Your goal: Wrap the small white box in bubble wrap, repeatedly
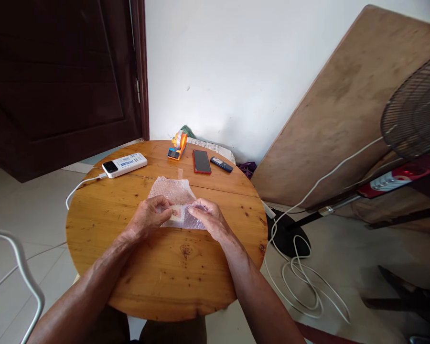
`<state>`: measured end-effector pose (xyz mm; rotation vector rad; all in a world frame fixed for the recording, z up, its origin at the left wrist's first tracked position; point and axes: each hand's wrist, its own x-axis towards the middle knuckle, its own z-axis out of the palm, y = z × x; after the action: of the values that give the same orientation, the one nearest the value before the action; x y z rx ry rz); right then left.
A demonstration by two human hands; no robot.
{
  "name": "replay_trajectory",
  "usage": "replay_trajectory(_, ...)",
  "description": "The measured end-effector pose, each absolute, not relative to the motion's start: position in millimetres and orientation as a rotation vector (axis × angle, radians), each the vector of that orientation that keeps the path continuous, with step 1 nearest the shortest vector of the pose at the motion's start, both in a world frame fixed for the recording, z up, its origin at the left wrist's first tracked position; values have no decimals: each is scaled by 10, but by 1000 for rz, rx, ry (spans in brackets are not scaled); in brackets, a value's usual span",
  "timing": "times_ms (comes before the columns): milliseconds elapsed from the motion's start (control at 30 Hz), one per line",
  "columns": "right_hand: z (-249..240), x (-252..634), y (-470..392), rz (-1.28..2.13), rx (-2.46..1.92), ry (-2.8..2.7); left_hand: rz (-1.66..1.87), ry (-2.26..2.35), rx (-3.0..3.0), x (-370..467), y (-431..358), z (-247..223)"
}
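A sheet of bubble wrap (pixel 172 189) lies on the round wooden table (pixel 157 282). Its near part is folded over a small pale flat item with reddish marks (pixel 178 213), whose kind I cannot make out through the plastic. My left hand (pixel 149 216) pinches the wrap at the left of the fold, thumb toward the item. On the right side my right hand (pixel 208 217) grips the same fold between thumb and fingers. A short strip of clear tape (pixel 180 174) sits just beyond the wrap's far edge.
Toward the back stand an orange tape dispenser (pixel 178 145), a red-edged phone (pixel 201 162) and a dark blue handheld device (pixel 221 164). A white device (pixel 124 165) with a cable lies at the left. Right of the table are a fan (pixel 415 105) and a coiled cord (pixel 301 277).
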<state>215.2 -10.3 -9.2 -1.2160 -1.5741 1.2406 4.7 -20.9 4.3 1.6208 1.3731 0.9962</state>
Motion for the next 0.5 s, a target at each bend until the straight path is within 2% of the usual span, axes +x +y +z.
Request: replay_trajectory(500,2,2107,-152,1269,-1349,-1502,976,1358,1683,30,-220,16)
